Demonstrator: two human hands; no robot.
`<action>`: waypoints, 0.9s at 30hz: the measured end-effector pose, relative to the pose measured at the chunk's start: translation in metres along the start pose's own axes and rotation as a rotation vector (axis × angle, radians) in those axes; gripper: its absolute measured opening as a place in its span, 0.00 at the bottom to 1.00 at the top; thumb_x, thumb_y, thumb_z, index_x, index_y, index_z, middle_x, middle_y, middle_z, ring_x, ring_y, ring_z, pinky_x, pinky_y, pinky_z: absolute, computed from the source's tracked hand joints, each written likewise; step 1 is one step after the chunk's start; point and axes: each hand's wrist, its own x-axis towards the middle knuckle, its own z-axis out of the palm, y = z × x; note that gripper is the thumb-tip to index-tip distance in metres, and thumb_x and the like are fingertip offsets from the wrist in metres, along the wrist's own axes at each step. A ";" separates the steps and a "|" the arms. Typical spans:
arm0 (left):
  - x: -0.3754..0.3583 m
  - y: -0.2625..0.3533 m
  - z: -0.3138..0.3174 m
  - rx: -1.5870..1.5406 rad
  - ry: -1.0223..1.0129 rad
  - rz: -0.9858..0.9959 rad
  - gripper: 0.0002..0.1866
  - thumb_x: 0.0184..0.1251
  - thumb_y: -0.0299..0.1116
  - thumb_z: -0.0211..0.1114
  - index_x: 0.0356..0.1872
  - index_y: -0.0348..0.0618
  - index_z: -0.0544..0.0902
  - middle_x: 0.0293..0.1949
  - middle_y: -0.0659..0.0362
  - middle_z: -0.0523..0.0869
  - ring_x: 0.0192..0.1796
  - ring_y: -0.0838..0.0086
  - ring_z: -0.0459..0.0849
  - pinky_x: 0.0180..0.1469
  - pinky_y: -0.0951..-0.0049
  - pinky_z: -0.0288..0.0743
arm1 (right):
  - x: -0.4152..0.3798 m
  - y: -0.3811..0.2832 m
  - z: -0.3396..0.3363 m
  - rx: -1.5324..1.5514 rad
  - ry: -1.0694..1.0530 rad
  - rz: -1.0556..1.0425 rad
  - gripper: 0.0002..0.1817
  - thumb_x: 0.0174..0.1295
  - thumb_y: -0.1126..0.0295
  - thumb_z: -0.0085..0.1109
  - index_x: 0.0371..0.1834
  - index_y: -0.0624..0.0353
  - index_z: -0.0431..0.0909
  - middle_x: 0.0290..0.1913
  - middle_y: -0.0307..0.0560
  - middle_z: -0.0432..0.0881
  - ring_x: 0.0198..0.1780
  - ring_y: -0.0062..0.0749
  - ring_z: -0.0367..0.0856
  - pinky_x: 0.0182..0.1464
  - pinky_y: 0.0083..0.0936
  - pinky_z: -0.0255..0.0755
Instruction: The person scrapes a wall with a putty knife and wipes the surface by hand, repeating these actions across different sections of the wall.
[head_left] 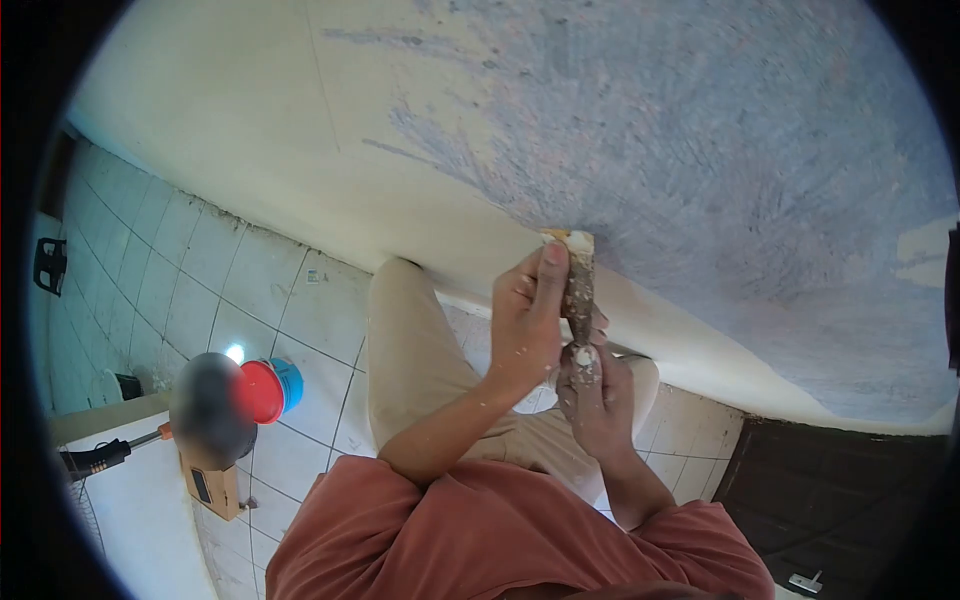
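Observation:
A paint scraper [580, 290] with a dark, flake-spattered handle is held upright in front of me, its pale, crusted blade end against the wall [700, 190]. My left hand [530, 315] is closed around its upper part, the thumb lying along it near the blade. Lower down, my right hand [597, 395] grips the handle's end. White flakes stick to both hands and to my left forearm. Much of the wall shows a rough grey-blue surface, bordered by smooth cream paint to the left and below.
On the tiled floor [255, 275] to the left stand a red and blue bucket [288, 385] and a brown box [208, 485]. A blurred dark round shape [212, 410] covers part of that area. At lower right is a dark door [830, 490] with a metal handle.

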 end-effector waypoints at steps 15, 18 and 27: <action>0.001 0.026 -0.021 -0.133 -0.073 -0.141 0.22 0.73 0.46 0.46 0.37 0.33 0.76 0.18 0.52 0.81 0.16 0.73 0.80 0.17 0.79 0.75 | -0.002 -0.015 0.029 -0.143 0.000 -0.124 0.14 0.70 0.67 0.37 0.29 0.63 0.66 0.17 0.37 0.66 0.17 0.17 0.62 0.18 0.18 0.55; 0.005 0.036 -0.017 -0.119 0.038 -0.109 0.20 0.73 0.45 0.47 0.34 0.36 0.76 0.15 0.56 0.79 0.13 0.75 0.78 0.14 0.78 0.73 | 0.004 -0.015 0.036 -0.213 0.009 -0.160 0.14 0.71 0.67 0.36 0.29 0.62 0.66 0.18 0.36 0.65 0.17 0.16 0.61 0.18 0.17 0.53; 0.006 0.035 -0.026 -0.093 0.016 -0.089 0.21 0.72 0.47 0.49 0.34 0.36 0.77 0.16 0.55 0.79 0.13 0.76 0.77 0.14 0.80 0.71 | 0.007 -0.003 0.051 -0.211 0.085 -0.182 0.16 0.71 0.63 0.37 0.29 0.61 0.65 0.18 0.34 0.66 0.18 0.14 0.63 0.19 0.16 0.56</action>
